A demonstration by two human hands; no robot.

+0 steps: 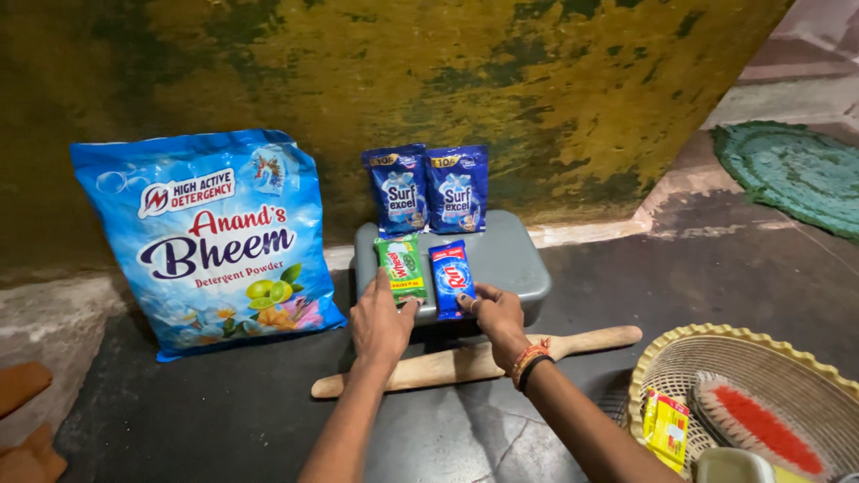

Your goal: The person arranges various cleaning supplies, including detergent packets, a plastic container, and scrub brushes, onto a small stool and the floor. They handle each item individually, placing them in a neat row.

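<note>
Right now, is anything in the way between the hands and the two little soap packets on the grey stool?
Nothing visible is. The left hand already touches the green packet, and the right hand touches the blue packet. Both lie flat on the grey stool. The wooden bat lies on the floor under the wrists, not between.

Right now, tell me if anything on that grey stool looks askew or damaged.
Nothing stands out. On the grey stool, two blue sachets stand upright against the wall, and the green bar and blue bar lie flat, each under a hand.
</note>
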